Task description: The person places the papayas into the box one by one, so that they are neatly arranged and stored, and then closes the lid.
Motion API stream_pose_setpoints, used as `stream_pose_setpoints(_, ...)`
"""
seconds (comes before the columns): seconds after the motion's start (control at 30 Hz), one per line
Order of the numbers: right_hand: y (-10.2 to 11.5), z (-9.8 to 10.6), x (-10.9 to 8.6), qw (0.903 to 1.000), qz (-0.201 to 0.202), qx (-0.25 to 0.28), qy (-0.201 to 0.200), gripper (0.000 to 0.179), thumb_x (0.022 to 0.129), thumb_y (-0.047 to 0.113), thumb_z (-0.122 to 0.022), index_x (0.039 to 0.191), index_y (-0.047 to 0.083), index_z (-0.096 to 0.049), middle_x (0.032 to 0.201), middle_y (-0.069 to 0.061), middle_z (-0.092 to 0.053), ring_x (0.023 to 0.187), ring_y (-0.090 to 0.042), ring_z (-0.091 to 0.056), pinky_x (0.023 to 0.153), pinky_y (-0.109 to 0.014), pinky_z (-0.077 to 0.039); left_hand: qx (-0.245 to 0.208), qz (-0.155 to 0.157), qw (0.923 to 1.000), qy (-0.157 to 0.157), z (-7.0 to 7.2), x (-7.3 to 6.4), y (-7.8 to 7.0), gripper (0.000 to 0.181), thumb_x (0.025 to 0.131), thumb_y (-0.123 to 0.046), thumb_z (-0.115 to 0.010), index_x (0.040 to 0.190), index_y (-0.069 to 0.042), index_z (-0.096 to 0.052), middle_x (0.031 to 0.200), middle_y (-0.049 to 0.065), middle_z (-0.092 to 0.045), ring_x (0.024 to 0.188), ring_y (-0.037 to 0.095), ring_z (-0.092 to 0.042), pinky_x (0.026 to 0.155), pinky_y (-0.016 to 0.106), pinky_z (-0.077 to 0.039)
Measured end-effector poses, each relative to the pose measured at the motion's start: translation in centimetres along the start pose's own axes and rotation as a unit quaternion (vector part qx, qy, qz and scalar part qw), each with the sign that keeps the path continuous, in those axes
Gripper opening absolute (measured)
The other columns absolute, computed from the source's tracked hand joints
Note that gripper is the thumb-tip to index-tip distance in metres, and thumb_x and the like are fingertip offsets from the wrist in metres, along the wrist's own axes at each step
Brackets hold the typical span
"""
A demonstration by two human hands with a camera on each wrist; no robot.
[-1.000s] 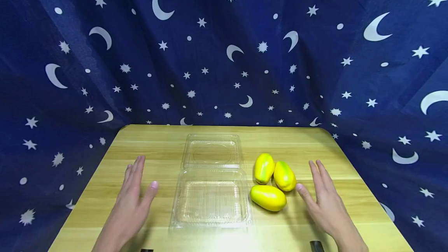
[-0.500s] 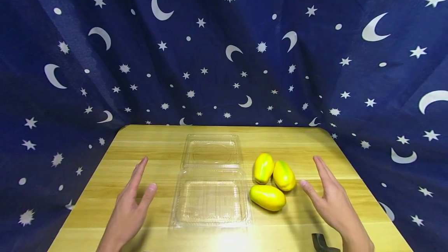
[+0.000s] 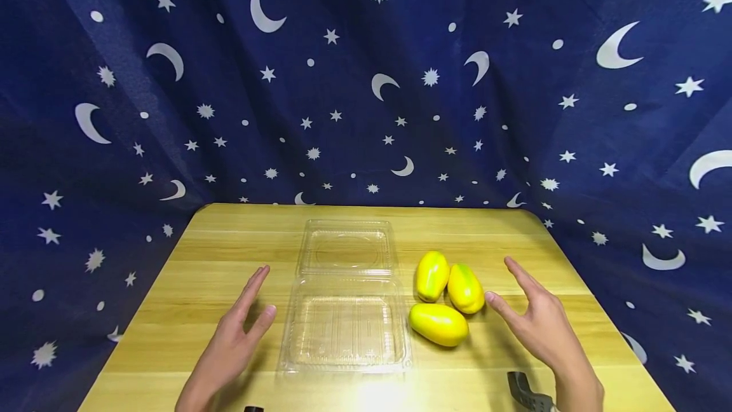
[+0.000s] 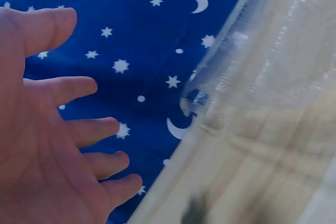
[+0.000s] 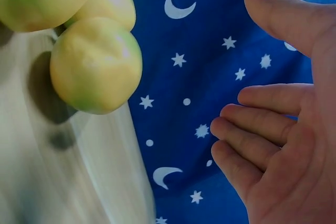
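Note:
My left hand (image 3: 231,339) hovers left of a clear plastic clamshell container (image 3: 345,367), its fingers straight and spread in the left wrist view, holding nothing. The container lies unfolded, its lid (image 3: 347,224) laid back toward the far side of the table. Right of it are three yellow papayas with green streaks: one at the back (image 3: 432,276), one at the right (image 3: 466,288), and one lying crosswise in front (image 3: 439,325). My right hand (image 3: 540,323) is just right of the papayas, thumb toward them, fingers extended and nothing in its grasp.
The light wooden table (image 3: 240,234) has rounded far corners. A dark blue curtain (image 3: 343,81) with white moons and stars hangs behind and beside it. A black wrist-camera mount (image 3: 528,393) shows below my right hand.
My left hand has moved right, closer to the container. My right hand has shifted slightly, its fingers a bit more bent. The papayas and the container stay where they were.

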State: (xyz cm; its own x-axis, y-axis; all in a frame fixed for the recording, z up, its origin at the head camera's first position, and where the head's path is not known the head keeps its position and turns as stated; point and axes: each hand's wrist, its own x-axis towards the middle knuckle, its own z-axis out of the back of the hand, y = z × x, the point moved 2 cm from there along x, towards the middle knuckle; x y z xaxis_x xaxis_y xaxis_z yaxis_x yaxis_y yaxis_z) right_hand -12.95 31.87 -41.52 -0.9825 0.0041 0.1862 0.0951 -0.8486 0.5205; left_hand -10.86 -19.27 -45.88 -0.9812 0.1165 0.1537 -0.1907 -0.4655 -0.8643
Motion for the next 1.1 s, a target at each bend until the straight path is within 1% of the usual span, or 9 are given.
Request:
stream_pose_setpoints(0.13,-0.7,-0.5,0.3,1.0000,-0.003,0.004,0.007,0.089,0.103,0.049,-0.076,0.172,0.009,-0.035,0.164,-0.034,-0.048,0.146,-0.063,-0.046,0.112,-0.079,-0.042,-0.006,0.008,0.9997,0.022,-0.8,0.2,0.7,0.068,0.117,-0.033,-0.056,0.175,-0.039,-0.023,0.184,0.012,-0.016,0.167,0.051,-0.014,0.123,0.084,-0.019)
stream_pose_setpoints(0.3,-1.6,-1.2,0.7,0.9996,-0.013,0.007,0.025,0.089,0.104,0.050,-0.075,0.171,0.007,-0.036,0.163,-0.034,-0.048,0.147,-0.062,-0.047,0.113,-0.078,-0.042,-0.005,0.013,0.9994,0.033,-1.7,0.1,1.6,0.067,0.117,-0.032,-0.055,0.175,-0.041,-0.022,0.184,0.015,-0.016,0.167,0.052,-0.016,0.122,0.085,-0.019)
stream_pose_setpoints(0.5,-2.9,-2.2,1.2,0.9983,-0.023,0.010,0.053,0.091,0.102,0.050,-0.077,0.170,0.005,-0.037,0.162,-0.034,-0.050,0.147,-0.062,-0.047,0.113,-0.077,-0.042,-0.021,0.039,0.9976,0.054,-2.3,0.1,2.1,0.066,0.117,-0.035,-0.055,0.174,-0.045,-0.023,0.184,0.012,-0.017,0.167,0.048,-0.017,0.126,0.080,-0.018)
stream_pose_setpoints(0.63,-3.7,-2.3,1.6,0.9981,-0.009,0.013,0.059,0.092,0.099,0.049,-0.081,0.169,0.004,-0.041,0.161,-0.034,-0.052,0.144,-0.061,-0.050,0.111,-0.077,-0.045,-0.028,0.051,0.9959,0.069,-2.6,0.1,2.4,0.065,0.117,-0.039,-0.054,0.173,-0.047,-0.023,0.184,0.008,-0.019,0.167,0.046,-0.018,0.126,0.079,-0.018)
stream_pose_setpoints(0.73,-4.1,-2.1,2.2,0.9977,0.009,0.014,0.065,0.094,0.096,0.048,-0.085,0.168,0.004,-0.043,0.159,-0.035,-0.053,0.141,-0.062,-0.053,0.109,-0.077,-0.047,-0.032,0.056,0.9949,0.078,-2.8,0.1,2.5,0.065,0.116,-0.039,-0.055,0.174,-0.044,-0.025,0.184,0.006,-0.021,0.167,0.044,-0.018,0.127,0.078,-0.019)
stream_pose_setpoints(0.83,-4.4,-1.7,2.9,0.9963,0.027,0.020,0.080,0.097,0.093,0.049,-0.088,0.168,0.006,-0.044,0.160,-0.033,-0.053,0.141,-0.063,-0.054,0.108,-0.078,-0.047,-0.035,0.061,0.9939,0.085,-2.9,0.2,2.7,0.065,0.117,-0.036,-0.055,0.175,-0.039,-0.027,0.183,0.005,-0.023,0.168,0.041,-0.019,0.129,0.077,-0.019)
stream_pose_setpoints(0.93,-4.7,-1.2,3.7,0.9936,0.044,0.028,0.100,0.099,0.091,0.048,-0.090,0.168,0.007,-0.044,0.164,-0.029,-0.051,0.144,-0.062,-0.051,0.110,-0.079,-0.045,-0.036,0.067,0.9930,0.090,-3.0,0.3,2.8,0.064,0.117,-0.036,-0.055,0.175,-0.035,-0.028,0.182,0.006,-0.024,0.167,0.039,-0.020,0.129,0.075,-0.021)
stream_pose_setpoints(1.1,-5.1,-0.9,5.0,0.9886,0.068,0.030,0.131,0.102,0.087,0.048,-0.094,0.167,0.006,-0.046,0.165,-0.025,-0.052,0.147,-0.059,-0.050,0.112,-0.078,-0.044,-0.037,0.065,0.9925,0.097,-3.2,0.3,3.0,0.062,0.117,-0.034,-0.053,0.175,-0.036,-0.030,0.182,0.003,-0.026,0.168,0.036,-0.021,0.130,0.073,-0.022)
